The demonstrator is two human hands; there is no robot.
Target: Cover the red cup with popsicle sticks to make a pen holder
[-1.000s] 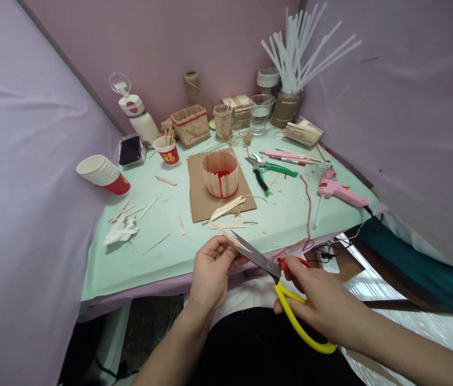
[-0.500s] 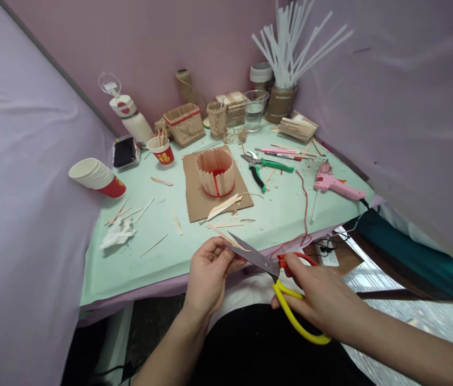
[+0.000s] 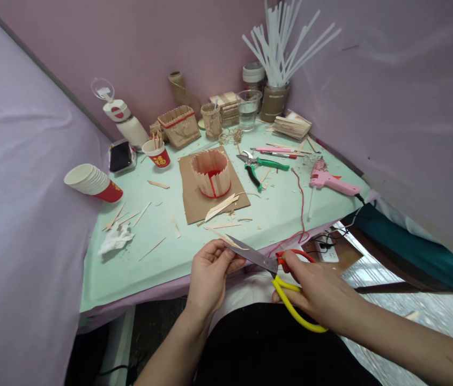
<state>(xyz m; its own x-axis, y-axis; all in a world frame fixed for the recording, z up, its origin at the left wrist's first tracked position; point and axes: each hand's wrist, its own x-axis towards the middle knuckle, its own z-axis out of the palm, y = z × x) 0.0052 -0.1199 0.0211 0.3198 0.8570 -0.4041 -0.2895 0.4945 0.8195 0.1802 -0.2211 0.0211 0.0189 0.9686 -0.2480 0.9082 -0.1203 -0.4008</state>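
Between the thumb and fingers of my left hand [image 3: 212, 271] is a thin wooden strip [image 3: 226, 237], its tip split into slivers. My right hand [image 3: 310, 284] grips scissors [image 3: 252, 257] by one red and one yellow handle. Their blades lie along the strip, close to my left fingertips. Just beyond, a round cup-like holder of upright wooden sticks [image 3: 211, 174] with a red base band stands on a piece of brown cardboard [image 3: 188, 201]. Cut stick pieces [image 3: 222, 207] lie at the cardboard's front edge.
Green-handled pruning shears [image 3: 253, 169], red cord [image 3: 302, 206] and a pink glue gun [image 3: 331, 181] lie on the right. Stacked paper cups [image 3: 93, 182] and a crumpled tissue [image 3: 116, 238] are at left. A plastic cup of water [image 3: 248, 110] stands at the back.
The scissor handles have drawn slightly closer together, with the blades still along the strip. The whole view has shifted a little.
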